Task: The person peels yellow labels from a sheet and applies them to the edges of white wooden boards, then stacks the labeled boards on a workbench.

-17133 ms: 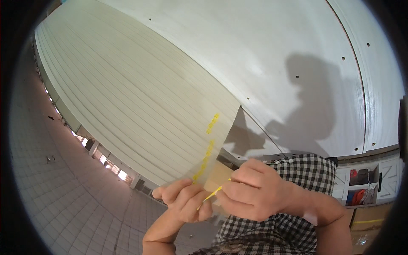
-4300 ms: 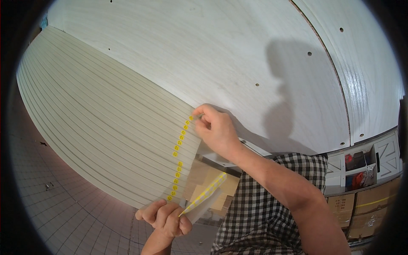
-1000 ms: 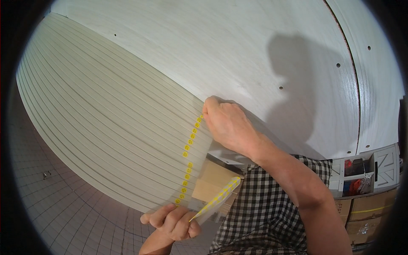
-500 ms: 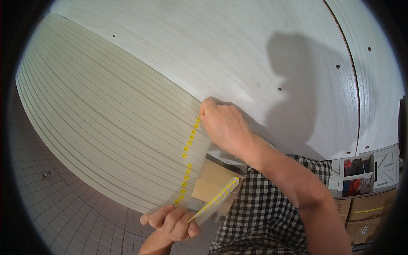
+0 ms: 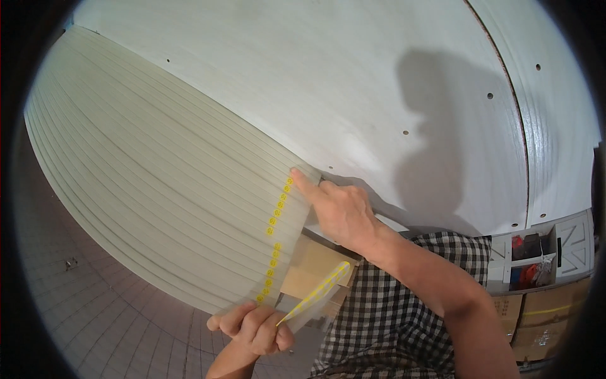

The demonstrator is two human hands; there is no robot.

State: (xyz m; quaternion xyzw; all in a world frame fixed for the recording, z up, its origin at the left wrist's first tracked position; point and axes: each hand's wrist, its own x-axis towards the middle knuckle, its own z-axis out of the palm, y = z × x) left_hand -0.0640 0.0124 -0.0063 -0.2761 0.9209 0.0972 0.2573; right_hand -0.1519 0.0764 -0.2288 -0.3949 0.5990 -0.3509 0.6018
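Observation:
Long beige strips [image 5: 158, 164] lie side by side in a wide row, their ends toward me. A line of small round yellow stickers [image 5: 276, 256] runs across them near those ends. My right hand [image 5: 344, 211] has its index finger stretched onto the sticker at the far end of the line; its other fingers curl under, and the thumb is hidden. At the near edge of the strips, my left hand [image 5: 255, 330] is closed on a bent sticker strip [image 5: 315, 294], pale backing with a yellow row along it, which sticks out to the right.
The strips rest along a white wood-grain board [image 5: 284, 76] with small holes and a dark seam. Cardboard [image 5: 315, 262] sits below their near ends. At the right are a grey organizer [image 5: 571, 249] and cardboard boxes [image 5: 549, 319]. Tiled floor [image 5: 120, 303] lies at left.
My right hand has drawn back slightly from the far edge of the strips. Its index finger now reaches out onto the end sticker. The left hand has barely moved.

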